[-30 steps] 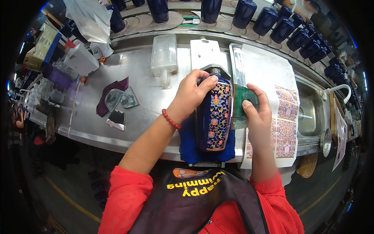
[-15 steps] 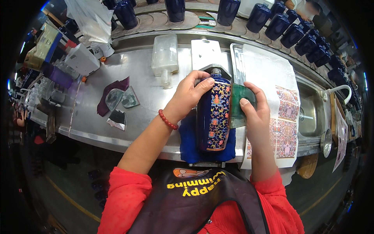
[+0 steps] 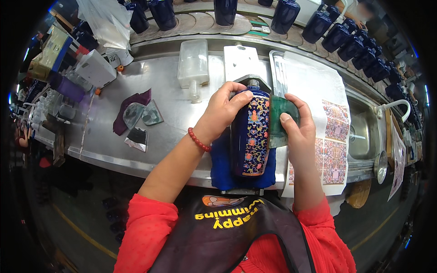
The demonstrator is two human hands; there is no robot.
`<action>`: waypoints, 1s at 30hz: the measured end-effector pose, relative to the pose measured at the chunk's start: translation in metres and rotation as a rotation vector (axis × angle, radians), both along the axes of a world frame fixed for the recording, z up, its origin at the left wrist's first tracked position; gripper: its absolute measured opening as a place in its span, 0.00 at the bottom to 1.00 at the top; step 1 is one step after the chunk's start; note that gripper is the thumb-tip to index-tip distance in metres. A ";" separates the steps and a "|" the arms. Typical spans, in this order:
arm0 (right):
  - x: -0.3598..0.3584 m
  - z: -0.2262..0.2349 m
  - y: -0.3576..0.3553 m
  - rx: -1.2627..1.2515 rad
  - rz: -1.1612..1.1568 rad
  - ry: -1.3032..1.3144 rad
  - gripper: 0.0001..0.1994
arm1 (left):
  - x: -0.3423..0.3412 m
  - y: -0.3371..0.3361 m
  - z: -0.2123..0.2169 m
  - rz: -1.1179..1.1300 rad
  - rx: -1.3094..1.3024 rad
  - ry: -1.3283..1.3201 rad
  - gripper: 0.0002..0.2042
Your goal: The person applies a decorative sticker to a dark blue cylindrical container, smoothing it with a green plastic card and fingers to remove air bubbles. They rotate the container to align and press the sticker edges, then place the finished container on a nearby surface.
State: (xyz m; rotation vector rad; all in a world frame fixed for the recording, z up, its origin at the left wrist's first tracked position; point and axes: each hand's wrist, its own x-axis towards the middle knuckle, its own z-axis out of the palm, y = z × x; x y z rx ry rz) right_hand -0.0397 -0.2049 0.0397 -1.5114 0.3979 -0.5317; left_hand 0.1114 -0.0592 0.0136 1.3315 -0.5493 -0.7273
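Note:
A dark blue glass bottle [image 3: 239, 145] with a clear threaded neck lies in front of me on a blue cloth [image 3: 221, 168], its neck pointing away. A floral decal [image 3: 256, 136] in orange, yellow and blue covers the bottle's upper face. My left hand [image 3: 223, 109] grips the bottle at its shoulder, thumb on top near the decal's upper corner. In my right hand [image 3: 298, 125] is a flat translucent green scraper [image 3: 278, 123], pinched between thumb and fingers. The scraper's straight edge meets the bottle's right side, along the decal's border.
Right of the bottle lie printed decal sheets [image 3: 334, 154] beside a sink [image 3: 366, 132]. On the left are a purple cloth piece [image 3: 132, 109] and several scraper pieces [image 3: 151, 113]. A clear bottle [image 3: 193, 63] lies behind. Blue bottles [image 3: 284, 17] stand on a conveyor [image 3: 195, 22].
The blue bottles on the conveyor have shifted to the right. My hands, the held bottle and the scraper have barely moved; the scraper appears slightly tilted compared with before.

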 end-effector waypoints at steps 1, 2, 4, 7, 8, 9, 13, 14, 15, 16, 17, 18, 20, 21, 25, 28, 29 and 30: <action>0.000 0.000 0.000 0.004 -0.001 0.001 0.21 | 0.000 0.000 0.000 0.007 -0.007 0.002 0.21; 0.000 0.000 0.000 0.006 0.001 -0.004 0.21 | 0.000 -0.001 0.000 0.011 -0.018 0.004 0.21; 0.000 0.000 0.000 0.018 0.004 -0.015 0.21 | 0.000 -0.002 -0.002 0.014 -0.014 -0.001 0.20; 0.003 0.003 0.002 -0.033 -0.003 -0.005 0.20 | -0.001 -0.003 -0.007 0.016 0.007 -0.024 0.19; 0.005 0.005 0.003 -0.067 -0.005 0.007 0.20 | 0.000 -0.002 -0.008 0.018 0.000 -0.032 0.18; 0.007 0.007 0.003 -0.098 -0.007 0.016 0.19 | 0.000 -0.002 -0.010 0.024 -0.011 -0.047 0.17; 0.018 0.014 0.004 -0.308 -0.015 0.038 0.18 | 0.001 -0.001 -0.017 0.034 -0.074 -0.039 0.17; 0.020 0.015 0.003 -0.373 -0.011 0.031 0.18 | 0.001 0.000 -0.018 0.038 -0.079 -0.045 0.17; 0.023 0.017 0.003 -0.435 -0.010 0.032 0.18 | 0.001 0.001 -0.018 0.046 -0.078 -0.054 0.18; 0.026 0.019 0.003 -0.503 -0.001 0.022 0.18 | 0.000 0.001 -0.019 0.049 -0.081 -0.064 0.19; 0.028 0.020 0.004 -0.536 -0.011 0.042 0.18 | -0.001 0.002 -0.019 0.057 -0.078 -0.074 0.19; 0.031 0.022 0.005 -0.573 -0.011 0.053 0.17 | -0.002 0.003 -0.018 0.064 -0.070 -0.088 0.20; 0.039 0.025 0.008 -0.655 -0.010 0.097 0.17 | -0.005 0.005 -0.017 0.070 -0.072 -0.088 0.21; 0.042 0.028 0.010 -0.701 -0.008 0.131 0.17 | -0.006 0.006 -0.017 0.072 -0.077 -0.098 0.22; 0.049 0.038 0.014 -0.859 0.032 0.186 0.17 | -0.011 0.009 -0.017 0.092 -0.052 -0.111 0.25; 0.036 0.043 0.013 -0.700 0.012 0.078 0.18 | -0.014 0.014 -0.022 0.100 -0.096 -0.085 0.28; 0.029 0.043 0.012 -0.588 -0.025 0.079 0.18 | -0.015 0.017 -0.024 0.106 -0.094 -0.085 0.28; 0.022 0.042 0.013 -0.572 -0.074 0.115 0.18 | -0.016 0.019 -0.026 0.119 -0.074 -0.076 0.29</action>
